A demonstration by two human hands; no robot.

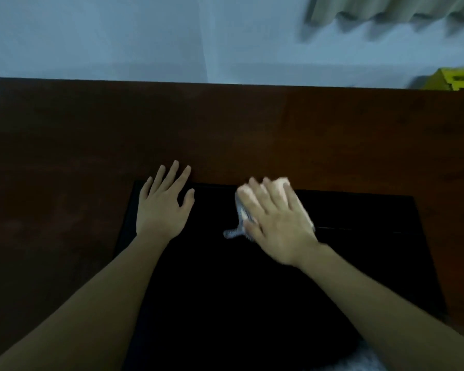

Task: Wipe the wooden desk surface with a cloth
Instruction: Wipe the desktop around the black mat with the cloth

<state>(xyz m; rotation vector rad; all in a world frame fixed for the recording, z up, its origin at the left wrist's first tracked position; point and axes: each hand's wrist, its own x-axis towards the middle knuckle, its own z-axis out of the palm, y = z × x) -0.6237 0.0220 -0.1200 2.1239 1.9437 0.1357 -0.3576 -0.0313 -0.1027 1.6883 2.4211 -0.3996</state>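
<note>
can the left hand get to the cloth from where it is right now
Probably yes. The left hand lies flat and open beside the right hand, with nothing between them. The cloth sits mostly under the right hand, so only its exposed edge is free.

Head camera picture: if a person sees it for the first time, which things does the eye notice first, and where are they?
First come the two hands at the centre: the right hand lies spread over a pale cloth, blurred, and the left hand rests flat beside it. Both lie at the far edge of a black panel in the brown wooden desk. A yellow object shows far right.
</note>
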